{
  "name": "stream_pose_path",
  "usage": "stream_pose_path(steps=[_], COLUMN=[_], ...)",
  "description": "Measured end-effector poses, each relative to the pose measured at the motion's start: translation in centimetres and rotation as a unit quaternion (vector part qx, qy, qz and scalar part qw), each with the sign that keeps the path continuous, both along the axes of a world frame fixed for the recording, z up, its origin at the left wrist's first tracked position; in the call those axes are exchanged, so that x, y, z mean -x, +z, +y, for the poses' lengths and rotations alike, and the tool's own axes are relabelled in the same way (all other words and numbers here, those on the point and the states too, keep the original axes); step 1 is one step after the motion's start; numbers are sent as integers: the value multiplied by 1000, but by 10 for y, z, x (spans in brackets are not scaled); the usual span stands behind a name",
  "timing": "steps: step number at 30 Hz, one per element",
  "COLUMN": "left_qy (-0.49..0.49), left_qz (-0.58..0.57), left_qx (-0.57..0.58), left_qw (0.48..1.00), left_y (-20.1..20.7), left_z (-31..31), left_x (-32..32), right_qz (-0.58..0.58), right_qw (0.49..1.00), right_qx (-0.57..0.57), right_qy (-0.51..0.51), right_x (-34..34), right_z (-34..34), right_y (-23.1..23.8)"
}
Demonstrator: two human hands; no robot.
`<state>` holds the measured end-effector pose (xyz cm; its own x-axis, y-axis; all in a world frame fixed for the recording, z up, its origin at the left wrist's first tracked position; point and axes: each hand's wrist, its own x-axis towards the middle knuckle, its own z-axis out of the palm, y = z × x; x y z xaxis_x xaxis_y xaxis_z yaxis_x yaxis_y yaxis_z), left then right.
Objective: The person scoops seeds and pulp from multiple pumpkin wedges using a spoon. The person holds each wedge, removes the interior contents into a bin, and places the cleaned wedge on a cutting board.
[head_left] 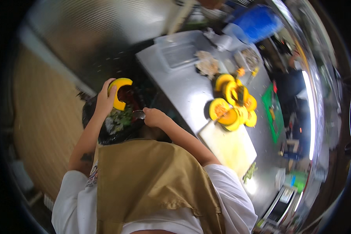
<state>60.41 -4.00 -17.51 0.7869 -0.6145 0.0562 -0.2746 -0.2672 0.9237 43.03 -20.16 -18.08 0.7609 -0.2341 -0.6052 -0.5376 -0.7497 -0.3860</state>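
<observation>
A curved, hollowed piece of yellow-orange pumpkin [121, 82] is gripped in my left hand [104, 99]. It is held over a bin lined with a black bag [93, 113], where green and whitish scraps [119, 120] lie. My right hand [155, 117] is closed around a metal spoon [139, 114], whose bowl points left over the bin's right side. The spoon and the pumpkin piece are apart. On the steel table to the right sit several cut pumpkin pieces [219, 108], some with seeds and pulp showing.
A white cutting board [228, 144] lies on the steel table [175, 89], nearest my right arm. Farther back stand a clear plastic tub [175, 52] and a blue bag [257, 23]. A green board [273, 113] with a knife is at the right. The table's edge runs beside the bin.
</observation>
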Motion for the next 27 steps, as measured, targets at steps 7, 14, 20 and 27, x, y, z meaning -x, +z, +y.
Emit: stream_pose_path(steps=[7, 14, 20, 27], left_qy=[-288, -383, -386, -387], left_qz=[21, -264, -172, 43], left_qx=[-47, -76, -192, -108], left_qw=[956, 882, 886, 915], left_y=[50, 51, 18, 18], left_z=[-174, -276, -332, -300], left_x=[83, 187, 240, 244], right_qz=[-206, -271, -309, -321], right_qw=[911, 790, 763, 734], right_qx=[127, 150, 88, 76], right_qy=[-335, -529, -561, -594], right_x=[185, 267, 276, 261], right_z=[-81, -72, -51, -55], right_y=[109, 89, 60, 50])
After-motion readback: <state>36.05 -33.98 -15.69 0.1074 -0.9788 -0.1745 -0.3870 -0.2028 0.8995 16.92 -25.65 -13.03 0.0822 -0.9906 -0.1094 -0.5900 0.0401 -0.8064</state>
